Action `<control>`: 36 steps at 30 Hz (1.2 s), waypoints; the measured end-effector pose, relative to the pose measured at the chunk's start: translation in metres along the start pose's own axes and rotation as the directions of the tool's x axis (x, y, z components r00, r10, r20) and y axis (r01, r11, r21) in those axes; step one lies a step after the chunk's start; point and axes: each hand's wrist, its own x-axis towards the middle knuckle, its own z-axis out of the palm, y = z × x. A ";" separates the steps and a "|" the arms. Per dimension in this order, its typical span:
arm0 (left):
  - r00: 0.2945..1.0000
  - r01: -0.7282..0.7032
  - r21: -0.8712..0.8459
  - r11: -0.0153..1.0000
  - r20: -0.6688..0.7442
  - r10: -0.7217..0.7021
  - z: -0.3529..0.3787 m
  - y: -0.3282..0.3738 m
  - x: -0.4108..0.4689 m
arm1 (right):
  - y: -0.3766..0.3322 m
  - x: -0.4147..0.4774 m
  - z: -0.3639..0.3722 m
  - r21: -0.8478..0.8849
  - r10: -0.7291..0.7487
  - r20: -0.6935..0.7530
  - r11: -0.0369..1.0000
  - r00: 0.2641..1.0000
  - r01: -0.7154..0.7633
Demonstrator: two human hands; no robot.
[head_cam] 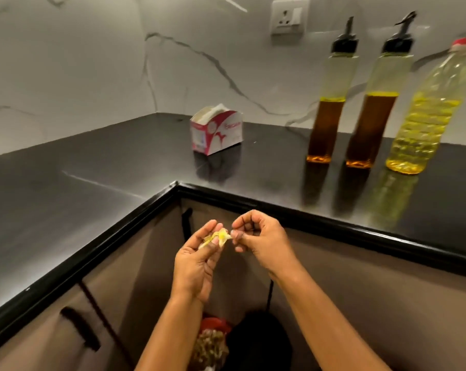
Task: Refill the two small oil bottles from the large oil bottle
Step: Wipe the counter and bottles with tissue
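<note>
Marble wall (92, 62) backs a black L-shaped counter (66, 204) over brown cabinets (387, 303). Far right on the counter, against the wall, stands the large bottle (424, 113), upright with its red cap on and yellow oil up to about two thirds. Just left of the large bottle is the near small bottle (371, 129), and just beyond that the far small bottle (325, 124). Both are upright with black pourers and about half full of darker oil. A tissue box (217, 132) sits well left of the large bottle. Well in front of it and to its left, off the counter, the left hand (197, 261) grips a crumpled yellowish wad (218, 236) between thumb and fingers. The right hand (261, 236), fingers curled, pinches the wad's edge.
</note>
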 end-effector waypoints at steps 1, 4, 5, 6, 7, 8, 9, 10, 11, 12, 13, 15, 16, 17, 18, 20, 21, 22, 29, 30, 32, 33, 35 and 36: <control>0.999 0.009 0.031 0.999 -0.050 -0.008 -0.015 -0.003 -0.004 | 0.011 -0.003 0.010 -0.019 0.040 0.057 0.999 0.998 -0.039; 0.988 0.024 0.106 0.994 -0.151 -0.008 -0.051 -0.016 -0.012 | 0.043 -0.013 0.037 -0.122 0.145 0.152 0.984 0.978 -0.127; 0.981 0.032 0.128 0.991 -0.192 -0.007 -0.061 -0.022 -0.012 | 0.054 -0.016 0.045 -0.136 0.175 0.151 0.979 0.973 -0.154; 0.972 0.039 0.153 0.987 -0.234 -0.002 -0.074 -0.030 -0.011 | 0.066 -0.019 0.053 -0.151 0.200 0.143 0.972 0.969 -0.178; 0.960 0.054 0.180 0.982 -0.280 -0.001 -0.084 -0.038 -0.010 | 0.076 -0.022 0.059 -0.177 0.216 0.133 0.965 0.967 -0.191; 0.948 0.075 0.210 0.975 -0.318 -0.005 -0.094 -0.048 -0.006 | 0.086 -0.022 0.063 -0.218 0.239 0.128 0.954 0.963 -0.208; 0.934 0.109 0.241 0.964 -0.358 -0.016 -0.104 -0.057 -0.004 | 0.097 -0.022 0.067 -0.255 0.292 0.123 0.933 0.949 -0.254; 0.920 0.148 0.267 0.952 -0.391 -0.033 -0.114 -0.068 0.002 | 0.107 -0.018 0.070 -0.294 0.359 0.115 0.903 0.926 -0.313; 0.908 0.179 0.276 0.944 -0.416 -0.051 -0.121 -0.076 0.005 | 0.117 -0.014 0.071 -0.326 0.434 0.099 0.864 0.895 -0.383; 0.897 0.211 0.287 0.934 -0.437 -0.068 -0.131 -0.086 0.011 | 0.129 -0.009 0.073 -0.359 0.493 0.079 0.825 0.866 -0.437; 0.888 0.249 0.311 0.917 -0.451 -0.089 -0.140 -0.093 0.017 | 0.142 -0.003 0.074 -0.415 0.529 0.062 0.785 0.846 -0.460; 0.883 0.350 0.395 0.849 -0.442 -0.159 -0.161 -0.112 0.031 | 0.162 0.003 0.073 -0.510 0.541 0.001 0.724 0.841 -0.465; 0.879 0.396 0.419 0.817 -0.431 -0.205 -0.171 -0.123 0.039 | 0.173 0.005 0.074 -0.527 0.559 -0.011 0.702 0.829 -0.480; 0.875 0.427 0.419 0.801 -0.413 -0.251 -0.184 -0.136 0.047 | 0.182 0.006 0.075 -0.529 0.579 0.007 0.695 0.816 -0.488; 0.869 0.447 0.421 0.790 -0.413 -0.272 -0.203 -0.157 0.061 | 0.193 0.009 0.076 -0.559 0.587 0.020 0.678 0.809 -0.478; 0.852 0.472 0.423 0.773 -0.444 -0.276 -0.224 -0.184 0.080 | 0.211 0.014 0.080 -0.661 0.601 0.002 0.600 0.799 -0.450; 0.842 0.483 0.396 0.781 -0.453 -0.292 -0.226 -0.187 0.085 | 0.222 0.018 0.081 -0.704 0.594 -0.020 0.563 0.804 -0.433; 0.837 0.491 0.375 0.787 -0.453 -0.306 -0.225 -0.186 0.086 | 0.229 0.019 0.083 -0.727 0.590 -0.016 0.548 0.807 -0.414; 0.903 0.430 0.662 0.613 -0.330 -0.276 -0.210 -0.152 0.085 | 0.226 0.020 0.078 -0.708 0.618 0.061 0.580 0.784 -0.402; 0.905 0.425 0.698 0.577 -0.338 -0.258 -0.206 -0.148 0.089 | 0.222 0.021 0.074 -0.705 0.610 0.065 0.588 0.790 -0.396; 0.918 0.394 0.720 0.571 -0.335 -0.211 -0.190 -0.135 0.088 | 0.209 0.019 0.068 -0.670 0.584 0.068 0.627 0.809 -0.397; 0.930 0.365 0.730 0.579 -0.319 -0.184 -0.173 -0.123 0.081 | 0.201 0.017 0.065 -0.653 0.554 0.055 0.649 0.830 -0.390; 0.958 0.273 0.739 0.616 -0.270 -0.100 -0.135 -0.098 0.067 | 0.173 0.016 0.060 -0.608 0.471 0.011 0.704 0.882 -0.368; 0.976 0.191 0.745 0.639 -0.215 -0.042 -0.115 -0.086 0.062 | 0.154 0.015 0.053 -0.591 0.425 -0.001 0.730 0.905 -0.343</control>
